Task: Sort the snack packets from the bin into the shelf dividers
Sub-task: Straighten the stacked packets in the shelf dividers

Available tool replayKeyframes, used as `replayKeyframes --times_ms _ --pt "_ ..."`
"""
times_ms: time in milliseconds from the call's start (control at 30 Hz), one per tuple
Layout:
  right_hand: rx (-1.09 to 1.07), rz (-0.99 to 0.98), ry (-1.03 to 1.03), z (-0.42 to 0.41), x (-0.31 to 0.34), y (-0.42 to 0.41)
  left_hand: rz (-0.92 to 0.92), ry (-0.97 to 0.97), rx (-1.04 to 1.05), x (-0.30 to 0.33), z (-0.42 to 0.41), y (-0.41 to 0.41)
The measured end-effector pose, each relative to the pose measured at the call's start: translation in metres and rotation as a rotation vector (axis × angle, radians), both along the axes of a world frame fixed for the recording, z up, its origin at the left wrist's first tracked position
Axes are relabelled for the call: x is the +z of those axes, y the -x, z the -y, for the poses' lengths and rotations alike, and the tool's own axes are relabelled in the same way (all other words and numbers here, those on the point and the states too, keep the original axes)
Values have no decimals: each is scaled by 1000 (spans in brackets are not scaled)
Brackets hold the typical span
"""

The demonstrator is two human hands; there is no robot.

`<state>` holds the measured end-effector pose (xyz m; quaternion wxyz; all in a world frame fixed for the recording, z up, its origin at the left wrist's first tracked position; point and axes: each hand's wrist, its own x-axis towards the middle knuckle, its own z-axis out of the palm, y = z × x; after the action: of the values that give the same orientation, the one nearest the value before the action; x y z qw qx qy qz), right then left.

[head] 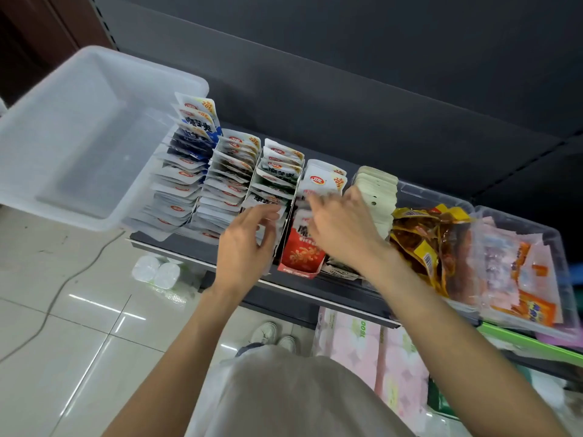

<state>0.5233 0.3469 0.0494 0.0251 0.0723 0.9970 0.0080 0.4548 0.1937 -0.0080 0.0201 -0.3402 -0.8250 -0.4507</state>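
Note:
A clear plastic bin (79,99) sits at the left end of the dark shelf and looks empty inside. Rows of white snack packets stand in dividers: a blue-marked row (186,165), a second row (230,181), a third row (277,171) and a red-fronted box row (318,184). My left hand (246,244) pinches the front packets of the third row. My right hand (340,225) lies over the red box's packets, fingers curled on their tops. The red box front (303,253) shows between both hands.
Cream packets (375,187) stand right of the red box. Clear tubs hold yellow-brown packets (432,241) and pink-orange packets (520,275). The shelf edge (284,288) runs below. Pink tissue packs (356,345), a floor cable (63,288) and shoes (268,334) lie lower down.

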Motion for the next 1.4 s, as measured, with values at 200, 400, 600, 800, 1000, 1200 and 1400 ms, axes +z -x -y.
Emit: replayKeyframes --times_ms 200,400,600,800,1000,1200,1400 --pt "-181 -15 81 -52 5 21 135 149 -95 -1 -37 -19" --pt "-252 -132 170 -63 8 15 137 200 12 -1 -62 -26" --pt "-260 -88 189 -71 6 37 88 243 18 -3 -64 -25" --pt "-222 -42 131 -79 4 49 33 357 -49 2 -66 -27" --pt "-176 -109 267 -87 12 43 96 373 -77 5 -66 -28" --pt "-183 -172 267 -101 16 22 23 350 -61 0 -50 -29" --pt "-118 -95 178 -93 4 34 -45 544 -103 -5 -55 -32"
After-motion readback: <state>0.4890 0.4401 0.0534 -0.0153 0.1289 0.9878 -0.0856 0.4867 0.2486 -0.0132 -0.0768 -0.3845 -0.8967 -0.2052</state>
